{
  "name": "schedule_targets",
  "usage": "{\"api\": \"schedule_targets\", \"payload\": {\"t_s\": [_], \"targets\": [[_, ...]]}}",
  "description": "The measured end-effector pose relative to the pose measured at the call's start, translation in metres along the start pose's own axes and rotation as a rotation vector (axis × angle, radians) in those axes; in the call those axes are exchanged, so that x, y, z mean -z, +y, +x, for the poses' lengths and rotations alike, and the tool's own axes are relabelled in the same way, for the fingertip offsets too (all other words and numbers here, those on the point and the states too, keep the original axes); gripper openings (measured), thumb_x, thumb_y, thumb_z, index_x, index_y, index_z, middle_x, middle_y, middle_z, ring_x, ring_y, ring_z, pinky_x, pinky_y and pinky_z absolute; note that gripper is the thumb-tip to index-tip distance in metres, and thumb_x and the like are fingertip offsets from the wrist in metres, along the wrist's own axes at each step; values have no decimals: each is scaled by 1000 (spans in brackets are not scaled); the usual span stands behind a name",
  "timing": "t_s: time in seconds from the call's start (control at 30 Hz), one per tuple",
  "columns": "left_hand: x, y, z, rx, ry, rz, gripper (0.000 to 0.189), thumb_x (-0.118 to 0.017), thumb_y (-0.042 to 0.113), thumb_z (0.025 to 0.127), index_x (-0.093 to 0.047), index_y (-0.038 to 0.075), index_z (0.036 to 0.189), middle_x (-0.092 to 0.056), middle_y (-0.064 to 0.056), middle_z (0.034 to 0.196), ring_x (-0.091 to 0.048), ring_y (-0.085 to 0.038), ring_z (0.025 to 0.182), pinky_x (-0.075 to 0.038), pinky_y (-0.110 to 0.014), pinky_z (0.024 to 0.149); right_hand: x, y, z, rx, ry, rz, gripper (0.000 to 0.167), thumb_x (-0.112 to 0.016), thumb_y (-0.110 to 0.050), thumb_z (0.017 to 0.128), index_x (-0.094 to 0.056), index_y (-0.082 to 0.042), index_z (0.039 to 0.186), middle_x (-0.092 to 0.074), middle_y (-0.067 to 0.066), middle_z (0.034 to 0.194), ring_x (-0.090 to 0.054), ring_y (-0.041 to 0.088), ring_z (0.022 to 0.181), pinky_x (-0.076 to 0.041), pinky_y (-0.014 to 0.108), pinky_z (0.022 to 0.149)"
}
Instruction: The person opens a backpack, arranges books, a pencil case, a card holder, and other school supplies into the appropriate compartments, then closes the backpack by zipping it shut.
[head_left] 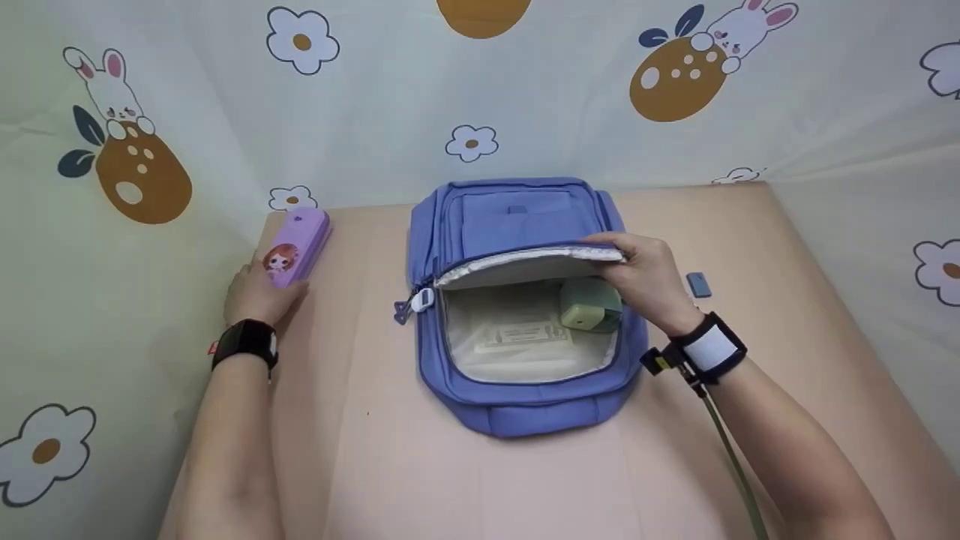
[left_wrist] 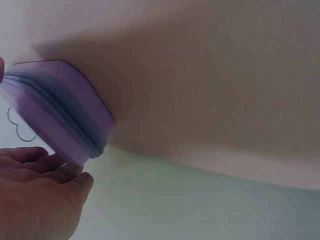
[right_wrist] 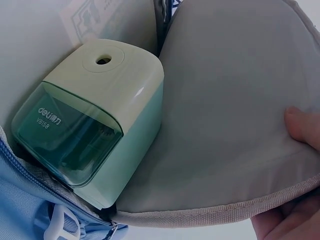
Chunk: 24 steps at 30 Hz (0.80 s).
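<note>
At left, we note the purple pencil case (head_left: 306,238) extending far and slightly right from our left grip (head_left: 259,296), the nearer hand; its long axis runs near to far. This grip is clamped on the near end, thumb right, fingers left. We cannot tell whether the case touches the counter (head_left: 405,480). Well apart to the right, the blue backpack (head_left: 517,217) lies with its front compartment (head_left: 476,364) unzipped. A green pencil sharpener (head_left: 581,316) sits at the compartment's right side. Our right grip (head_left: 652,277) pinches the raised flap (head_left: 517,268), thumb against the lining (right_wrist: 215,110). Further right, we note a small blue block (head_left: 698,285).
</note>
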<state>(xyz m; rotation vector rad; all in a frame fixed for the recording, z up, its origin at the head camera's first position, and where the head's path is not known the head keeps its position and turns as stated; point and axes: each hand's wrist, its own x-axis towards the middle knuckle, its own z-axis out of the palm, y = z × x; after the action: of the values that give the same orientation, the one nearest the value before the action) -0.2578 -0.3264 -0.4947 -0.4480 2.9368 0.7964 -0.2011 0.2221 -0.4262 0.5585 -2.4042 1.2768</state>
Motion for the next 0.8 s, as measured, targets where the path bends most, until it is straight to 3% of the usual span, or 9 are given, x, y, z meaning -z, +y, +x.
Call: {"api": "schedule_targets", "payload": {"t_s": [0.17,0.53,0.67,0.8], "targets": [[-3,-5,0,62,-28,-61,101,-68,41,95,-7,-10,158,-35,-38,148,-41,-48,129,-32,-61,113,-1,-1,0,6,-1,5,23,-74,1,90,-79,-9,111,-77,0,105,-72,15,95,-56,18,79],[-1,4,-9,58,-24,-135,82,-67,36,94,-30,-12,150,-49,-30,135,-48,-42,118,-40,-56,103,-3,0,0,15,29,17,23,-75,3,88,-79,-7,109,-77,3,104,-72,18,94,-56,19,81],[0,10,-16,14,-35,-198,80,-67,35,93,-32,-8,151,-49,-26,137,-48,-40,119,-40,-55,103,-3,0,0,15,45,10,23,-75,4,88,-79,-5,108,-77,4,103,-72,19,93,-55,19,81],[4,20,-27,-100,-13,-258,84,-71,35,93,-31,-6,154,-47,-27,144,-47,-40,126,-38,-56,109,-2,0,2,11,52,-7,23,-74,4,88,-79,-4,110,-77,6,104,-72,19,94,-55,18,81]]}}
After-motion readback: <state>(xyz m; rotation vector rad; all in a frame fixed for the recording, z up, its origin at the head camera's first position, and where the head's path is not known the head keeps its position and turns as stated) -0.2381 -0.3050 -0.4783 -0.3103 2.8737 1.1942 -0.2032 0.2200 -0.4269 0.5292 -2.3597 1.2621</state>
